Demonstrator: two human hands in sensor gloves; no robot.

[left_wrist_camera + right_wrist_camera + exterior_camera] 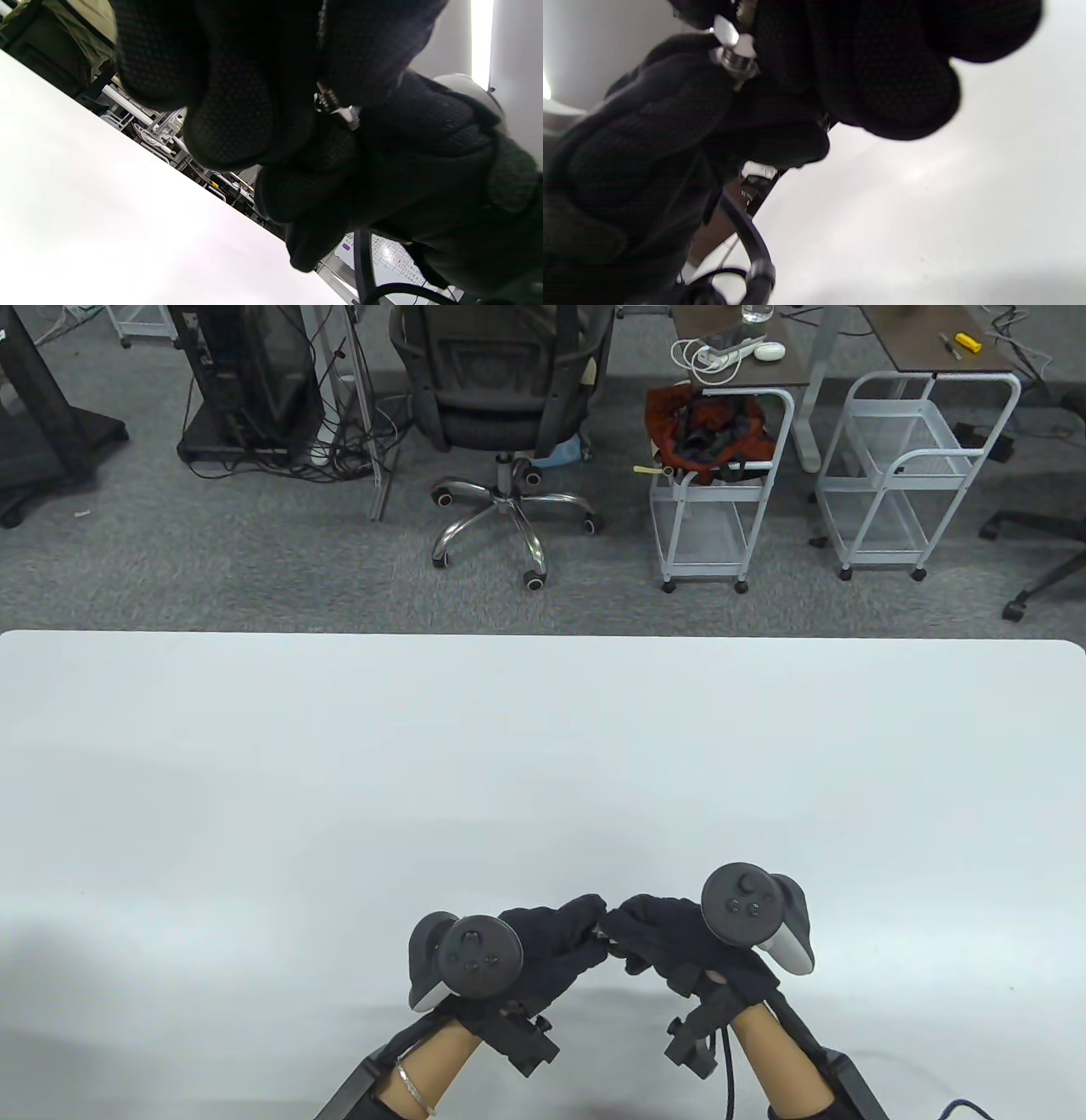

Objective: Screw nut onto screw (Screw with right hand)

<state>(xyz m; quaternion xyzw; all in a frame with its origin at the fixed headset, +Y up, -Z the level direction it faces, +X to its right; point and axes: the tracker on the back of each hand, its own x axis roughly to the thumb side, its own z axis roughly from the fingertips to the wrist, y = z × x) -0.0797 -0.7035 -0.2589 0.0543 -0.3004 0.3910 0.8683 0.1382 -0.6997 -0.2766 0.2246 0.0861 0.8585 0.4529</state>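
My left hand and right hand meet fingertip to fingertip just above the white table, near its front edge. Between them is a small metal screw, mostly hidden by the black gloves. In the left wrist view the screw's threaded shank comes out of my left fingers, which pinch it. The silver hex nut sits on the thread against my right hand. In the right wrist view the nut shows beside my right fingers, which grip it; the left hand is at the left.
Beyond the table's far edge are an office chair, two white wire carts and a computer stand with cables. A black cable hangs from my right wrist.
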